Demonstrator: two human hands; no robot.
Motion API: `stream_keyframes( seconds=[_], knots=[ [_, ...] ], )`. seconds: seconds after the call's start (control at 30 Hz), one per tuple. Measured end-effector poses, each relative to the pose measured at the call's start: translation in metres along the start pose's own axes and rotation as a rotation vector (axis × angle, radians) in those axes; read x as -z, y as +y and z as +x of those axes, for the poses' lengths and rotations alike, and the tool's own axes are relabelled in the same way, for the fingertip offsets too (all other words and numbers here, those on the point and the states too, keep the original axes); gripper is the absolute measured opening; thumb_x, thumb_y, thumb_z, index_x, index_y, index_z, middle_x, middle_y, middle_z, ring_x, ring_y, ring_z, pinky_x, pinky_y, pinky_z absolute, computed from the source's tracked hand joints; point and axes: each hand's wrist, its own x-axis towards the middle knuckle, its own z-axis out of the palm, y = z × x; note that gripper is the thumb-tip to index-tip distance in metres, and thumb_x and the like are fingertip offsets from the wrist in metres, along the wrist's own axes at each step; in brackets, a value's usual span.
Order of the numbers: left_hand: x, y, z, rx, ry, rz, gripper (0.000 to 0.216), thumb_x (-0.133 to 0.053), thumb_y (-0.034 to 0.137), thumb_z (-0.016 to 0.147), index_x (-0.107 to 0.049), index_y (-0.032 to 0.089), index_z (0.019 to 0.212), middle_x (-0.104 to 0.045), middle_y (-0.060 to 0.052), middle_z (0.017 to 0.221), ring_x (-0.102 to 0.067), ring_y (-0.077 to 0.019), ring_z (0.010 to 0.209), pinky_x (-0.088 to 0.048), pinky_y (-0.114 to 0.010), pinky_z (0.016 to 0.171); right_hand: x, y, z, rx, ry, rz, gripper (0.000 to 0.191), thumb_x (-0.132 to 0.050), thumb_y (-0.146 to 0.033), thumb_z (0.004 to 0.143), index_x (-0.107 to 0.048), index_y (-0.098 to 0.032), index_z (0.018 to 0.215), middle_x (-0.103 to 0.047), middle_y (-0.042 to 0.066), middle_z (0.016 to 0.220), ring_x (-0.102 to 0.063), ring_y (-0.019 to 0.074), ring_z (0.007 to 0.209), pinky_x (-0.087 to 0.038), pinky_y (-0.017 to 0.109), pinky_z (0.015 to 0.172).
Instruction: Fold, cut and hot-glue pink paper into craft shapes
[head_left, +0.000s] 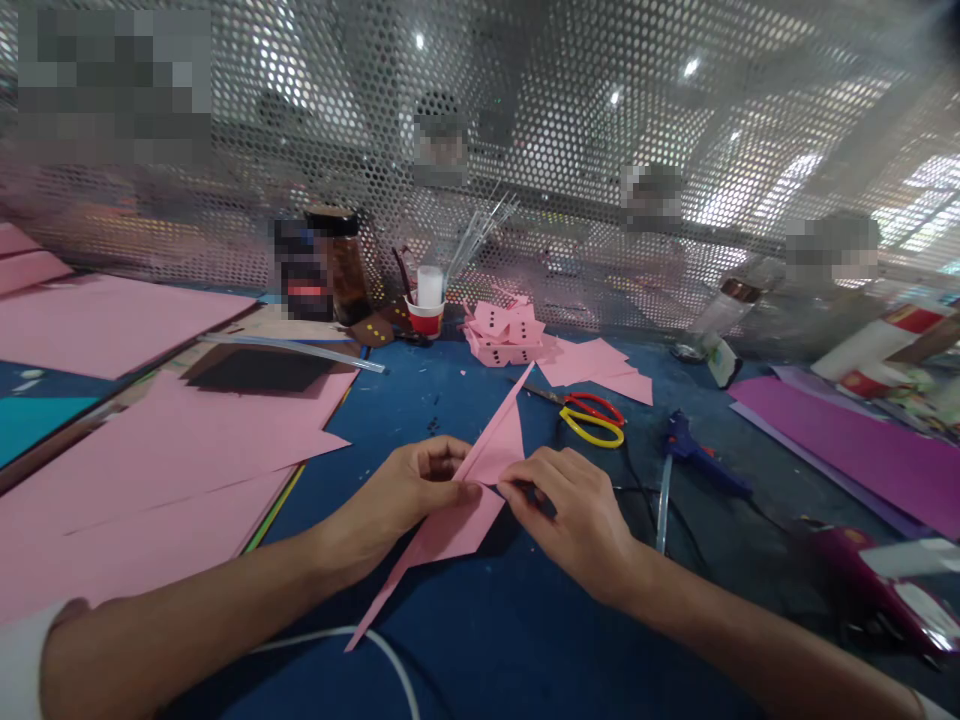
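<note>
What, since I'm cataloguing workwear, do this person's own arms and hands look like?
The left hand and right hand are bare, with nothing visibly worn on them. A white sleeve ends on the left forearm; only a pale sleeve edge shows on the right arm.

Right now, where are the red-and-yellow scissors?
In the head view, the scissors lie right of centre, beyond the right hand, left of the blue glue gun.

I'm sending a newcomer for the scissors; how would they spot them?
On the blue table, find the right hand pinching folded pink paper. Just beyond it lie the scissors: one handle red, one yellow, unlike the blue glue gun beside them.
</note>
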Motion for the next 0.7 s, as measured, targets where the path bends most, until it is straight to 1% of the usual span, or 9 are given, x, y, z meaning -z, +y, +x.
stream_keyframes(
  seconds=[0.17,0.23,0.33,0.47,0.53,0.63,0.7],
  knots=[
    [-0.002,-0.001,0.001,0.02,-0.003,-0.04,0.034,-0.088,0.025,0.067,-0.068,0.018,0.093,-0.073,-0.001,0.087,-0.065,-0.0152,0.078,-0.046,-0.026,0.073,0.005,-0.001,-0.003,0.02,-0.021,-0.019,0.011,-0.059,-0.02,0.099,-0.068,-0.02,0.094,-0.069,0.001,0.081,-0.06,0.0151,0.073,-0.038,0.031,0.071],
    [-0.003,0.0,0.001,0.037,0.004,-0.037,0.032,-0.088,0.028,0.068,-0.069,0.018,0.091,-0.072,-0.001,0.087,-0.065,-0.0161,0.079,-0.046,-0.026,0.073,0.005,-0.002,-0.006,0.012,-0.029,-0.017,0.011,-0.059,-0.02,0.1,-0.069,-0.02,0.097,-0.07,0.002,0.084,-0.062,0.0156,0.076,-0.038,0.031,0.072],
    [-0.004,0.002,0.0,0.028,0.012,0.008,0.027,-0.084,0.033,0.073,-0.07,0.017,0.09,-0.071,-0.001,0.084,-0.062,-0.0142,0.075,-0.045,-0.025,0.07,0.002,-0.003,-0.01,-0.024,-0.015,-0.012,0.01,-0.059,-0.02,0.099,-0.069,-0.02,0.096,-0.07,0.001,0.083,-0.062,0.0155,0.075,-0.038,0.031,0.071],
    [-0.003,0.0,-0.001,0.029,0.051,0.061,0.027,-0.084,0.035,0.072,-0.069,0.017,0.084,-0.068,0.001,0.078,-0.058,-0.0119,0.069,-0.041,-0.023,0.064,-0.002,-0.003,-0.012,-0.04,-0.002,0.001,0.008,-0.062,-0.02,0.098,-0.069,-0.021,0.095,-0.07,0.0,0.084,-0.062,0.0153,0.075,-0.039,0.031,0.072],
    [-0.002,-0.001,-0.001,0.055,0.042,0.063,0.027,-0.084,0.036,0.071,-0.069,0.018,0.085,-0.068,0.001,0.079,-0.059,-0.0129,0.07,-0.041,-0.023,0.063,-0.003,-0.002,-0.012,-0.046,-0.003,0.015,0.006,-0.062,-0.02,0.098,-0.068,-0.022,0.096,-0.071,0.0,0.085,-0.062,0.015,0.076,-0.039,0.031,0.072],
    [-0.001,-0.003,0.001,0.08,0.016,0.063,0.028,-0.084,0.036,0.07,-0.07,0.018,0.087,-0.071,-0.002,0.083,-0.062,-0.0161,0.074,-0.043,-0.026,0.066,-0.004,-0.001,-0.012,-0.056,0.005,0.033,0.006,-0.063,-0.02,0.098,-0.068,-0.022,0.095,-0.071,-0.001,0.086,-0.063,0.0146,0.077,-0.039,0.031,0.072],
    [0.0,-0.003,0.001,0.097,0.005,0.06,0.028,-0.084,0.034,0.069,-0.07,0.017,0.086,-0.071,-0.003,0.082,-0.062,-0.0168,0.072,-0.045,-0.028,0.067,-0.005,-0.001,-0.012,-0.064,0.013,0.044,0.007,-0.063,-0.02,0.098,-0.068,-0.022,0.095,-0.072,0.0,0.087,-0.064,0.0147,0.079,-0.04,0.031,0.073]
  ],
)
